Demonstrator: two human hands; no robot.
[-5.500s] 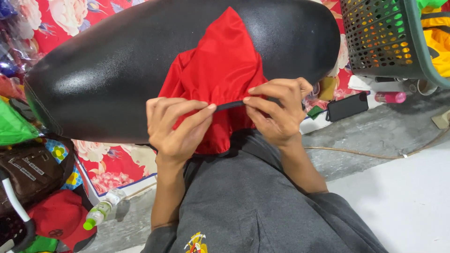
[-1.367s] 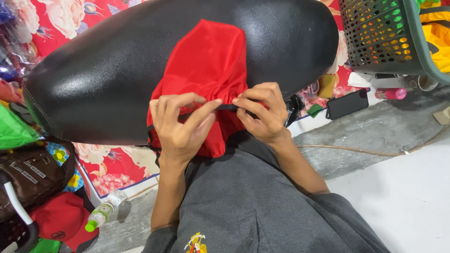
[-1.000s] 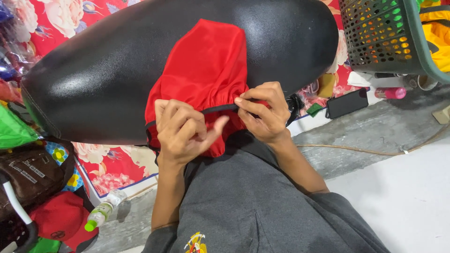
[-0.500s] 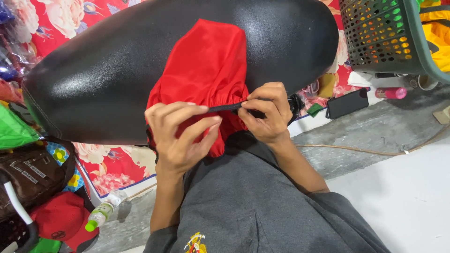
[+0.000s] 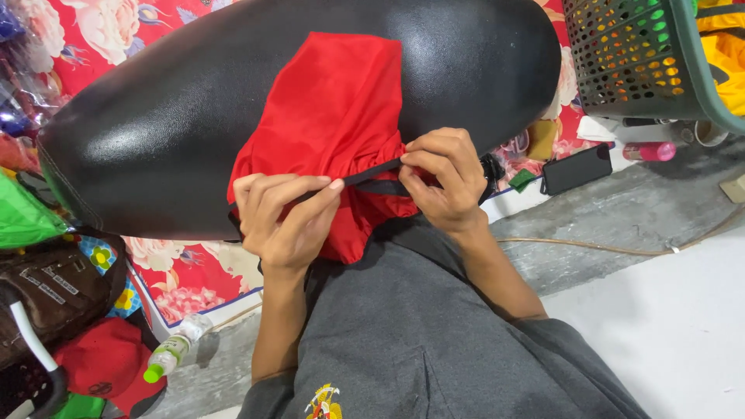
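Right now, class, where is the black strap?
In the head view, the black strap runs across the red cloth, stretched between the left hand and right hand.

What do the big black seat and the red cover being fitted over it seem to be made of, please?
The big black seat looks like glossy, grained vinyl or leatherette, given its sheen. The red cover looks like thin matte woven fabric, puckering along its black strap.

The big black seat (image 5: 155, 116) across the top of the frame looks like shiny leather with tiny bumps. The red cloth (image 5: 326, 124) in the middle is thin, smooth and wrinkled, with a flat black strap (image 5: 372, 174) on it. The green basket (image 5: 644, 54) at upper right is hard plastic with holes. The grey shirt (image 5: 419, 334) below is soft and dull.
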